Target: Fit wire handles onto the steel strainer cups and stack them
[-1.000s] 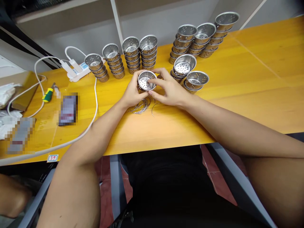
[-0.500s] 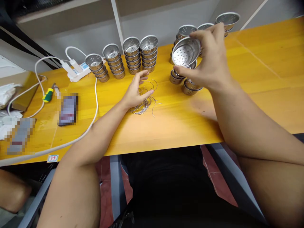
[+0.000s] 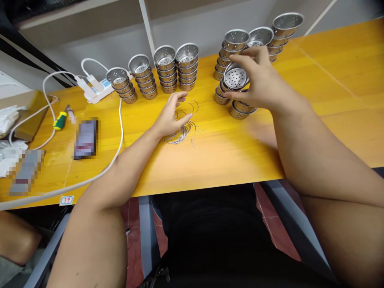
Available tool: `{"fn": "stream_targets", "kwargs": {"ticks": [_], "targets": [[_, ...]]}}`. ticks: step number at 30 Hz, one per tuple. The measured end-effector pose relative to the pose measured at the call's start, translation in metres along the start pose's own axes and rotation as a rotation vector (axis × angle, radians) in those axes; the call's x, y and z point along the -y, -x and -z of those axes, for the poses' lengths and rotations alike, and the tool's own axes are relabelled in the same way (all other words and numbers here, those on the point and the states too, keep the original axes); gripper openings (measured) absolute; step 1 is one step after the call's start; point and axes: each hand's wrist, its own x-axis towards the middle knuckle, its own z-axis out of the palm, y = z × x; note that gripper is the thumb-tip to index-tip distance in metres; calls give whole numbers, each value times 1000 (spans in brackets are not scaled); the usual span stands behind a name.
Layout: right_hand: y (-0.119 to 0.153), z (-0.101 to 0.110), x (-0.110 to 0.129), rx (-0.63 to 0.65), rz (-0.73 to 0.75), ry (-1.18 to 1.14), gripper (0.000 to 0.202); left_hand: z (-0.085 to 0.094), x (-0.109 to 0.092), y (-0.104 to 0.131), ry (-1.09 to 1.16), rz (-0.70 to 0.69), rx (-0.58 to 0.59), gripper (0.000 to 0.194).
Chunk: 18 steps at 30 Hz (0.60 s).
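Note:
Over the right group of stacks, my right hand (image 3: 264,82) has its thumb and fingers around the rim of a perforated metal cup (image 3: 235,77), which sits tilted on a front stack. Another short stack (image 3: 240,111) stands just below that hand. My left hand (image 3: 172,116) holds nothing; its fingers are apart, resting beside a loose pile of thin curved wires (image 3: 181,136). One separate wire (image 3: 192,138) lies right of the pile.
Four cup stacks stand along the back left, one of them here (image 3: 165,70). Leftward are a power strip (image 3: 99,92) with white cables, a yellow-green tool (image 3: 60,121), two blurred objects and plastic bags. Taller cup stacks (image 3: 288,26) stand back right.
My right hand has lowered the cup onto the front stack, down and slightly away. My left hand has stayed by the wires.

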Motion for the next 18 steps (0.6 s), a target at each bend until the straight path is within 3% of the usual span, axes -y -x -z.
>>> {"fn": "stream_targets", "kwargs": {"ticks": [10, 18], "targets": [[-5, 5, 6, 47, -178, 70, 103, 2, -17, -1, -33, 43, -11, 79], [-7, -1, -17, 81, -121, -14, 116, 3, -21, -1, -55, 45, -7, 76]]}}
